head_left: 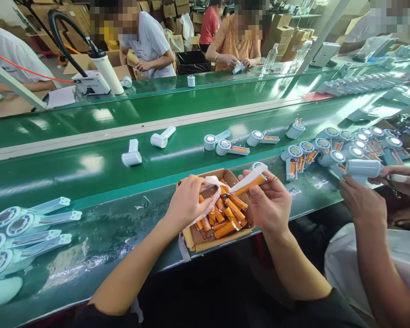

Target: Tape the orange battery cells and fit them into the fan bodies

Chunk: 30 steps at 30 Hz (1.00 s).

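My right hand (pixel 269 202) is closed round a white fan housing with an orange battery (pixel 251 183) lying in its handle, held over a small cardboard box (pixel 222 239). The box holds several orange batteries (pixel 225 214) with thin wires. My left hand (pixel 187 200) pinches a strip of white tape (pixel 210 182) that runs from the housing and trails down over the box. Both hands hover just above the near edge of the green bench.
Several white fan housings (pixel 23 232) lie at the near left. More fan parts (pixel 222 146) sit along the green conveyor (pixel 89 168). A co-worker's hands (pixel 362 200) at the right hold a fan. Other people work across the far belt among cardboard boxes.
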{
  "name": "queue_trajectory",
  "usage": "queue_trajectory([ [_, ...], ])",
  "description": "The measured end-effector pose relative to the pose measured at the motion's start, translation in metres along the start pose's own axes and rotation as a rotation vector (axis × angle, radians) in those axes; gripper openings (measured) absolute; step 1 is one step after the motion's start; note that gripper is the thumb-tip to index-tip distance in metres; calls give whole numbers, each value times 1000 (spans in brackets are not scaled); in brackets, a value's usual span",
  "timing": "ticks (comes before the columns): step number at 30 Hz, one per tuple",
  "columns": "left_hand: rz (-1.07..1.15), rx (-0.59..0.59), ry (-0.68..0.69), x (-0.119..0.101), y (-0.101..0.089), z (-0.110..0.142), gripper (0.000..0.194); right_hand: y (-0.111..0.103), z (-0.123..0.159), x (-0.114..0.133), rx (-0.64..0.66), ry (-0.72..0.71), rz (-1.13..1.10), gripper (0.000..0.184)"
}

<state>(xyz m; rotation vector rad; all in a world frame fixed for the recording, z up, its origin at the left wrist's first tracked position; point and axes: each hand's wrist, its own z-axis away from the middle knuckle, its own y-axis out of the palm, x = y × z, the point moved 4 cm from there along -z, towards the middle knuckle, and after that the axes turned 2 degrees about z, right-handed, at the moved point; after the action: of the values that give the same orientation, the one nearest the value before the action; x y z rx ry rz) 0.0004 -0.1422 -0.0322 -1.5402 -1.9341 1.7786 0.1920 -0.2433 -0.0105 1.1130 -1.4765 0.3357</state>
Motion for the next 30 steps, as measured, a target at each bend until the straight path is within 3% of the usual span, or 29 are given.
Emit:
queue_trajectory([
  [2,10,-11,-98,8,5,-8,36,-6,3,2,-37,-25,3,42],
  [4,2,57,-137,15,8,-14,36,-12,5,5,-81,-59,-24,40],
  [6,13,161,-104,18,7,-16,25,-19,5,8,-128,-94,-63,39],
  [8,109,181,-67,19,-2,-13,10,-27,4,12,-173,-131,-98,37],
  [10,311,53,-112,23,-20,-5,16,-35,2,16,-204,-160,-120,36],
  [13,733,-235,-264,29,-48,17,50,-42,2,18,-202,-156,-132,36],
  [15,924,-310,-307,26,-59,31,59,-42,3,17,-187,-133,-131,36],
  [17,895,-173,-319,16,-63,40,56,-40,6,17,-180,-126,-133,35],
  [20,677,282,-335,-4,-57,47,43,-32,11,18,-166,-158,-136,35],
  [22,604,508,-329,-14,-53,50,39,-24,16,18,-132,-174,-123,37],
  [24,568,565,-322,-20,-54,51,37,-14,23,17,-76,-168,-103,39],
  [30,549,531,-213,-35,-52,49,26,10,41,5,35,-103,-107,40],
])
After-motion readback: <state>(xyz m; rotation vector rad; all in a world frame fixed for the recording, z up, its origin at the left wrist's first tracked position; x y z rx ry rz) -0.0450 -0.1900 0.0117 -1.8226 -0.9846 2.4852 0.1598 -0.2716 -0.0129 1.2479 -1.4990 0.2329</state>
